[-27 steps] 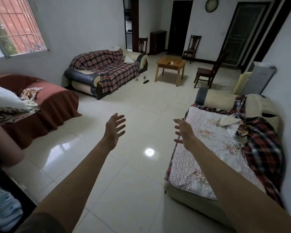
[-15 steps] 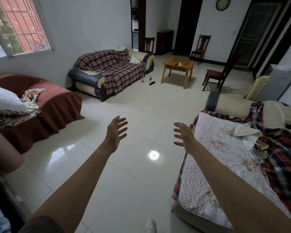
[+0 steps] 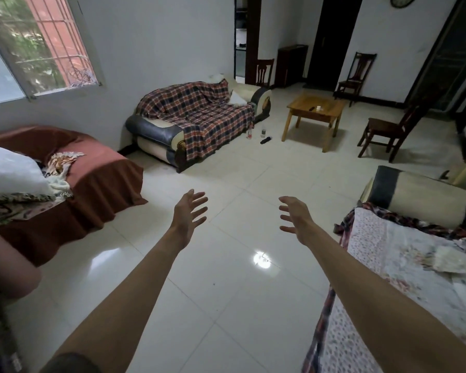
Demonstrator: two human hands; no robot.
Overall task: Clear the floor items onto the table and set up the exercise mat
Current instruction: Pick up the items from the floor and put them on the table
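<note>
Both arms reach out over the white tiled floor. My left hand and my right hand are empty, fingers spread. Far ahead on the floor, between the plaid sofa and the table, stand two small bottles, with a dark object lying beside them. The low wooden table carries a small dark item and a small clear item. No exercise mat is visible.
A plaid-covered sofa stands against the far wall. A rust-covered couch with a pillow is at left, a floral-covered sofa at right. Wooden chairs stand near the table and by the back wall.
The view has moved forward and swung left; the sofa, table and floor items appear closer. Both hands stay outstretched and empty.
</note>
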